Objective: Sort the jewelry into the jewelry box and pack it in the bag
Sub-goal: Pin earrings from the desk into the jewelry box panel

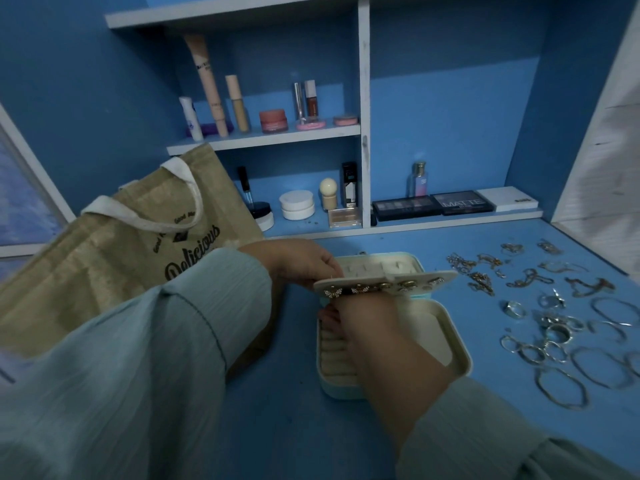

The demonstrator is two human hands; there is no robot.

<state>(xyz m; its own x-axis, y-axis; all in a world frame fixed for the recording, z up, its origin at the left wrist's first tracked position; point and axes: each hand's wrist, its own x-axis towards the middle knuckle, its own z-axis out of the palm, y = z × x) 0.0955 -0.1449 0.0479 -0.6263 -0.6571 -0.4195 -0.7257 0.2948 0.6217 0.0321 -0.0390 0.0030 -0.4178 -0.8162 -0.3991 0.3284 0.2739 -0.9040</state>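
A person in pale green sleeves works at a blue desk, both hands at an open jewelry box [446,344] directly in front of them. The left hand [298,263] pinches the near left edge of the box's cream earring panel [384,280], holding it tilted up over the tray. The panel already carries a row of earrings, among them butterfly studs. The right hand [377,337] reaches under that panel, fingers curled at its underside; whether it grips an earring or a backing cannot be told, as the fingertips are hidden.

The step in hand appears to be fastening earrings to the panel, early in the sorting. Well to the right of the right hand, loose jewelry [557,313] lies spread on the desk: rings, chains and bangles. Behind the left forearm stands a tan tote bag [138,244], mouth upward.

Next, the right hand likely must release, reach right for another piece, and seat it in the tray's ring rolls or compartments.
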